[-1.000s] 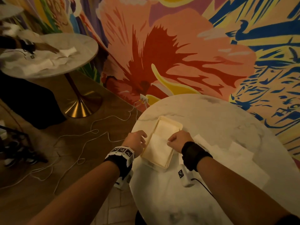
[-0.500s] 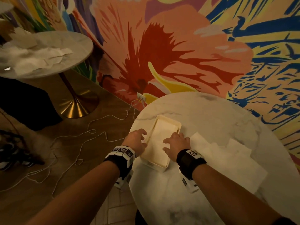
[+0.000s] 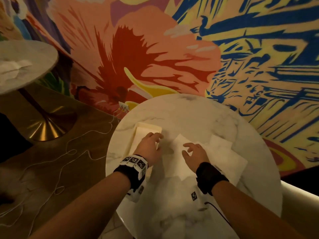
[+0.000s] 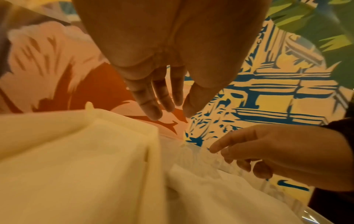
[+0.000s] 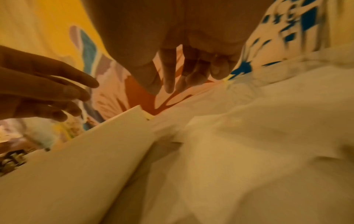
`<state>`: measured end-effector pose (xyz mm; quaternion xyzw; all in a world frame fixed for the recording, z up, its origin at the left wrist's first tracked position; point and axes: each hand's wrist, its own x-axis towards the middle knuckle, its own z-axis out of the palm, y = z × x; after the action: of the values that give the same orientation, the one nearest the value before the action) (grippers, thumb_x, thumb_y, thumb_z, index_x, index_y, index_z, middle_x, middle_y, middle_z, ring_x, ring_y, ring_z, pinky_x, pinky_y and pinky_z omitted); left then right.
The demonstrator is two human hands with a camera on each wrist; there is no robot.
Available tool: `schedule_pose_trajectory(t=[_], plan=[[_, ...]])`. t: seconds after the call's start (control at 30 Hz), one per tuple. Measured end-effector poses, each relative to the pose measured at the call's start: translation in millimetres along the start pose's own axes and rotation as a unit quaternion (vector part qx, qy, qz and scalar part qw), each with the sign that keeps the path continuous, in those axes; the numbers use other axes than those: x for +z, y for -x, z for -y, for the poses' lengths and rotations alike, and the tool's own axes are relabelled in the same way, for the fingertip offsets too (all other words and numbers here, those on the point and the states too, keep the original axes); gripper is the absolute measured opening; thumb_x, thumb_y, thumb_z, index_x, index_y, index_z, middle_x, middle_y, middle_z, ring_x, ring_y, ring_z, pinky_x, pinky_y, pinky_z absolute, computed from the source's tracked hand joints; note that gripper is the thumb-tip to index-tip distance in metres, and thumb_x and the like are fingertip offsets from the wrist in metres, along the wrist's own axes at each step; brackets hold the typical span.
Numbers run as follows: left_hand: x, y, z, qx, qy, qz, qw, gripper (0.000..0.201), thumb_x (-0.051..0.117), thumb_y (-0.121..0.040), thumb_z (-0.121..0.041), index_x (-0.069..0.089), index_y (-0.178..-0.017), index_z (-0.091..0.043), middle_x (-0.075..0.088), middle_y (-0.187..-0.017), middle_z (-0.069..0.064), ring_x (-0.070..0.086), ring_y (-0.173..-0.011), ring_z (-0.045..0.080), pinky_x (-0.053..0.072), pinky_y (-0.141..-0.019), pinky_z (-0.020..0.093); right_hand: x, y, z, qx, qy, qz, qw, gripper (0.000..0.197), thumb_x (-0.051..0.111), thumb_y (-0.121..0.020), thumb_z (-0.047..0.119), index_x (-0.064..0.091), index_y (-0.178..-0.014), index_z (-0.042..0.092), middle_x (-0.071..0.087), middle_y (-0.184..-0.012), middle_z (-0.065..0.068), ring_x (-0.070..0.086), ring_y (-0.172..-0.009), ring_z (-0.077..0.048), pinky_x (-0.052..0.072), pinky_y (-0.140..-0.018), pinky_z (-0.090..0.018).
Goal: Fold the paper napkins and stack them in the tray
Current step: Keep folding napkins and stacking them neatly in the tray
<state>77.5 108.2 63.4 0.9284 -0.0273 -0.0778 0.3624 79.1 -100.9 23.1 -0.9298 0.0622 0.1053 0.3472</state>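
Both hands empty, fingers loose: left hand (image 3: 149, 149) over tray (image 3: 140, 125) at table's left edge, right hand (image 3: 196, 154) reaching over napkins (image 3: 222, 152), likely for next sheet.

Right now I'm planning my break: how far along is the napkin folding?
Done: folded napkins lie in the tray. In hand: nothing; the left hand and right hand hover open. Left: the unfolded napkins spread on the table.

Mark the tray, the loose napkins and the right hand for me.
tray (image 3: 140, 125), head view, far rim.
loose napkins (image 3: 224, 156), head view, top sheet.
right hand (image 3: 196, 155), head view, back of hand.
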Motion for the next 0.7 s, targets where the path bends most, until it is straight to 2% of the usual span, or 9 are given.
schedule_pose_trajectory(t=[0.1, 0.23, 0.33, 0.43, 0.53, 0.7], plan=[[36.5, -3.9, -25.5, 0.025, 0.006, 0.048, 0.999, 0.035, 0.062, -0.092, -0.02, 0.056, -0.126, -0.025, 0.053, -0.116, -0.005, 0.055, -0.102, 0.015, 0.048, -0.092, 0.028, -16.3, 12.2, -44.6, 0.068, -0.016, -0.011, 0.997, 0.024, 0.059, -0.095, 0.025, 0.063, -0.118, 0.022, 0.059, -0.112, -0.004, 0.053, -0.092, -0.014, 0.04, -0.082, -0.02], [90.0, -6.4, -51.1, 0.055, -0.037, 0.125, 0.99, 0.041, 0.058, -0.095, -0.022, 0.051, -0.135, -0.024, 0.052, -0.134, -0.001, 0.052, -0.12, 0.018, 0.043, -0.101, 0.03, -38.8, 30.0, -96.8, 0.152, -0.046, -0.032, 0.987, 0.022, 0.059, -0.095, 0.022, 0.065, -0.116, 0.016, 0.064, -0.115, -0.006, 0.057, -0.096, -0.017, 0.04, -0.086, -0.019], [123.8, -9.2, -61.9, 0.041, -0.09, 0.214, 0.972, 0.054, 0.057, -0.096, -0.026, 0.039, -0.147, -0.026, 0.034, -0.154, 0.0, 0.038, -0.138, 0.023, 0.033, -0.114, 0.034, -55.6, 38.2, -126.9, 0.194, -0.077, -0.045, 0.977, 0.025, 0.059, -0.095, 0.021, 0.062, -0.12, 0.015, 0.064, -0.118, -0.007, 0.059, -0.107, -0.022, 0.041, -0.092, -0.024], [148.9, -11.5, -60.1, 0.051, -0.173, 0.287, 0.941, 0.067, 0.058, -0.096, -0.037, 0.026, -0.154, -0.028, 0.013, -0.164, 0.001, 0.014, -0.15, 0.026, 0.022, -0.121, 0.042, -68.0, 38.6, -150.7, 0.22, -0.115, -0.058, 0.967, 0.032, 0.062, -0.094, 0.02, 0.058, -0.126, 0.015, 0.061, -0.125, -0.009, 0.057, -0.113, -0.024, 0.044, -0.097, -0.029], [166.9, -11.7, -47.5, 0.061, -0.242, 0.303, 0.92, 0.078, 0.067, -0.09, -0.03, 0.023, -0.155, -0.034, 0.006, -0.165, -0.003, 0.003, -0.151, 0.024, 0.024, -0.12, 0.045, -75.1, 35.7, -167.4, 0.236, -0.14, -0.055, 0.96, 0.041, 0.064, -0.093, 0.02, 0.052, -0.132, 0.015, 0.058, -0.13, -0.01, 0.055, -0.119, -0.027, 0.042, -0.101, -0.032], [177.6, -15.1, -43.3, 0.059, -0.259, 0.283, 0.921, 0.087, 0.077, -0.082, -0.031, 0.026, -0.153, -0.037, 0.009, -0.163, -0.006, 0.007, -0.149, 0.023, 0.03, -0.118, 0.044, -78.2, 23.0, -183.5, 0.249, -0.133, -0.025, 0.959, 0.048, 0.063, -0.093, 0.022, 0.046, -0.138, 0.017, 0.058, -0.132, -0.011, 0.055, -0.119, -0.028, 0.043, -0.104, -0.035]])
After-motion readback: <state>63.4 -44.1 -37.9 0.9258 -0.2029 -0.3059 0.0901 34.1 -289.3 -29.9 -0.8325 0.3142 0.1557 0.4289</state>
